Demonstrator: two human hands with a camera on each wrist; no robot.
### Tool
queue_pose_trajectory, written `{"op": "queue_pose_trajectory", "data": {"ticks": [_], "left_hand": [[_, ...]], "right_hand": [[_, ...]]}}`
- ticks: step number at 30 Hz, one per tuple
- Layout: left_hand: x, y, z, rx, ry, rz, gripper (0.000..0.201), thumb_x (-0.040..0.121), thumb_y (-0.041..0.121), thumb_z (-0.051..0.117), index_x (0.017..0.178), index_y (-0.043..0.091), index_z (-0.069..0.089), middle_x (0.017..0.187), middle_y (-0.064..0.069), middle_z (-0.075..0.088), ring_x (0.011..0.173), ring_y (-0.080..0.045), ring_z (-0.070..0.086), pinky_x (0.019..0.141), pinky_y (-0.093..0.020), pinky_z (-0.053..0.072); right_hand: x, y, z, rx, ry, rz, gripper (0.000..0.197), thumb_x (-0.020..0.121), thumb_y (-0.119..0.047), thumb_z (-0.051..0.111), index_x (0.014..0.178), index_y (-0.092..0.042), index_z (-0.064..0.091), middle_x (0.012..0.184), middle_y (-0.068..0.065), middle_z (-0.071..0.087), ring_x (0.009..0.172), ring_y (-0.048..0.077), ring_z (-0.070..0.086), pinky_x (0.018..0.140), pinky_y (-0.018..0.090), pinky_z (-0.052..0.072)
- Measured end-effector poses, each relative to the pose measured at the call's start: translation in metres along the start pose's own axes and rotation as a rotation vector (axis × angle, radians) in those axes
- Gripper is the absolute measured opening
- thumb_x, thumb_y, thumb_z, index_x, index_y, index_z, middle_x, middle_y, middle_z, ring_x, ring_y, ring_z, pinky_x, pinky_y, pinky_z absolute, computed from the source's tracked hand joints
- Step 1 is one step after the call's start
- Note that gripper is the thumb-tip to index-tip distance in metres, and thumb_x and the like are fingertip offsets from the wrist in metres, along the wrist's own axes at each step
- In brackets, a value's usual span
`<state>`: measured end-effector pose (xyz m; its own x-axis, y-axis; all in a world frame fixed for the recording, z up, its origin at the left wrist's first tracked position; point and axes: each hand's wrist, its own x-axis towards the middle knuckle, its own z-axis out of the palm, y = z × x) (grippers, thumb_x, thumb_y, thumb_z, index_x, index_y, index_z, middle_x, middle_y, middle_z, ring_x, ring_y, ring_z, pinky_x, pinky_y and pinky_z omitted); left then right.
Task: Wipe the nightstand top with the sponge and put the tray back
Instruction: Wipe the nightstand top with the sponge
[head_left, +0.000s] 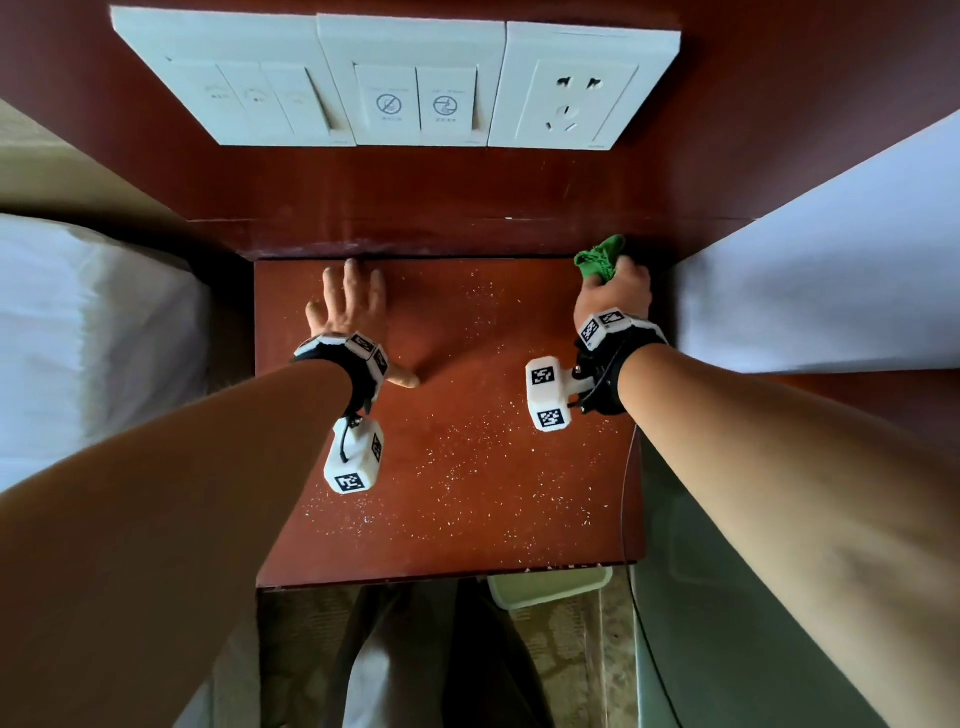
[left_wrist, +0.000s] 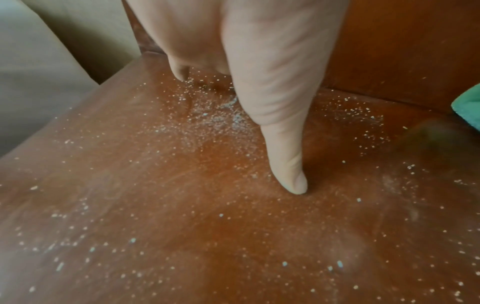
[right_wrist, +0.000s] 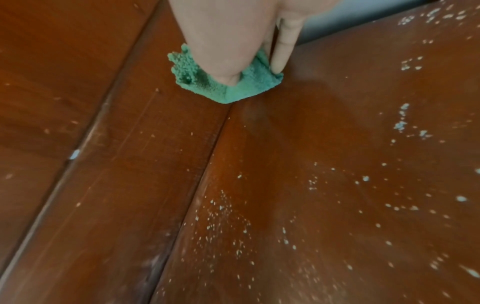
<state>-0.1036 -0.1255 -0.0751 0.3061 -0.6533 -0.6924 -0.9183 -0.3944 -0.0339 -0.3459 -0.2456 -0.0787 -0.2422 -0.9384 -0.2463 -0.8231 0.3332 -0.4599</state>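
The reddish-brown nightstand top (head_left: 467, 467) is strewn with white crumbs and powder (left_wrist: 215, 117). My right hand (head_left: 613, 291) grips a crumpled green sponge cloth (head_left: 600, 257) at the far right corner, pressing it against the seam with the back panel (right_wrist: 228, 82). My left hand (head_left: 348, 306) lies flat on the far left of the top, fingers spread, thumb (left_wrist: 288, 164) touching the wood. A pale tray-like container (head_left: 550, 587) shows below the front edge, mostly hidden.
A wooden back panel (head_left: 467, 197) carries white switch plates (head_left: 410, 83) and a socket (head_left: 576, 98). White bedding (head_left: 78, 338) lies to the left, a white bed side (head_left: 831, 260) to the right. My legs (head_left: 426, 660) stand in front.
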Motion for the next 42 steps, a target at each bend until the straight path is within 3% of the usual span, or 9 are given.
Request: {"op": "queue_pose_trajectory", "data": {"ticks": [9,13,18,21,23,26,29,34,42], "left_hand": [[0.005,-0.001,0.005,0.04,0.01,0.006,0.16,0.042,0.072,0.084,0.153,0.019,-0.02,0.159,-0.011,-0.027,0.148,-0.037,-0.013,0.116,-0.058,0.017],[0.004,0.0,0.005,0.049,0.003,0.002,0.16,0.043,0.073,0.083,0.152,0.019,-0.021,0.158,-0.011,-0.028,0.148,-0.038,-0.013,0.116,-0.057,0.017],[0.004,0.0,0.004,0.025,-0.002,0.006,0.16,0.042,0.071,0.084,0.152,0.019,-0.021,0.158,-0.01,-0.029,0.147,-0.038,-0.015,0.117,-0.058,0.014],[0.002,0.003,0.004,0.031,0.005,0.005,0.16,0.043,0.072,0.083,0.152,0.019,-0.021,0.158,-0.011,-0.028,0.148,-0.038,-0.014,0.117,-0.057,0.015],[0.001,0.004,0.004,0.036,0.01,0.004,0.159,0.044,0.072,0.083,0.152,0.019,-0.021,0.158,-0.011,-0.028,0.148,-0.037,-0.014,0.117,-0.057,0.015],[0.002,0.0,0.004,0.025,0.009,0.006,0.158,0.045,0.07,0.083,0.152,0.018,-0.021,0.158,-0.012,-0.028,0.147,-0.038,-0.014,0.117,-0.058,0.015],[0.003,0.0,0.006,0.015,0.007,0.012,0.158,0.046,0.07,0.083,0.152,0.018,-0.021,0.158,-0.012,-0.028,0.147,-0.039,-0.015,0.117,-0.059,0.014],[0.004,0.001,0.007,0.0,-0.001,0.012,0.159,0.045,0.068,0.085,0.152,0.018,-0.021,0.158,-0.012,-0.029,0.147,-0.038,-0.016,0.117,-0.06,0.013],[0.004,0.001,0.006,-0.028,-0.016,0.007,0.16,0.044,0.065,0.087,0.152,0.019,-0.022,0.157,-0.011,-0.031,0.147,-0.038,-0.018,0.117,-0.06,0.01]], "right_hand": [[-0.019,-0.015,0.006,-0.133,-0.222,-0.259,0.021,0.088,-0.023,0.06,0.104,-0.011,0.065,0.115,0.006,0.061,0.106,0.027,0.058,0.079,0.026,0.039],[-0.046,-0.019,0.013,-0.165,-0.408,-0.439,0.012,0.088,-0.021,0.062,0.098,-0.017,0.066,0.106,-0.004,0.064,0.086,0.013,0.058,0.069,0.02,0.036],[-0.072,-0.013,0.012,-0.268,-0.655,-0.568,0.016,0.091,-0.034,0.055,0.082,-0.023,0.063,0.088,-0.008,0.063,0.074,0.016,0.06,0.053,0.022,0.035],[-0.069,-0.015,0.006,-0.221,-0.608,-0.468,0.019,0.088,-0.031,0.058,0.072,-0.02,0.057,0.067,-0.009,0.058,0.062,0.016,0.057,0.05,0.023,0.035],[-0.061,-0.018,0.004,-0.109,-0.466,-0.321,0.015,0.087,-0.027,0.057,0.073,-0.02,0.055,0.066,-0.008,0.057,0.061,0.014,0.056,0.054,0.026,0.041],[-0.044,-0.023,0.006,-0.014,-0.197,-0.166,0.016,0.086,-0.026,0.056,0.087,-0.01,0.062,0.092,0.009,0.066,0.086,0.03,0.063,0.069,0.034,0.045],[-0.028,-0.028,0.004,-0.034,-0.076,-0.032,0.027,0.09,-0.024,0.053,0.107,-0.004,0.062,0.118,0.017,0.06,0.108,0.034,0.056,0.083,0.035,0.042],[-0.022,-0.037,0.016,-0.099,-0.096,0.037,0.025,0.092,-0.024,0.05,0.106,-0.006,0.061,0.123,0.015,0.056,0.111,0.034,0.055,0.086,0.033,0.041],[-0.049,-0.058,0.045,-0.106,-0.152,-0.11,0.024,0.09,-0.023,0.055,0.109,-0.009,0.062,0.123,0.006,0.055,0.107,0.027,0.058,0.083,0.03,0.043]]}}
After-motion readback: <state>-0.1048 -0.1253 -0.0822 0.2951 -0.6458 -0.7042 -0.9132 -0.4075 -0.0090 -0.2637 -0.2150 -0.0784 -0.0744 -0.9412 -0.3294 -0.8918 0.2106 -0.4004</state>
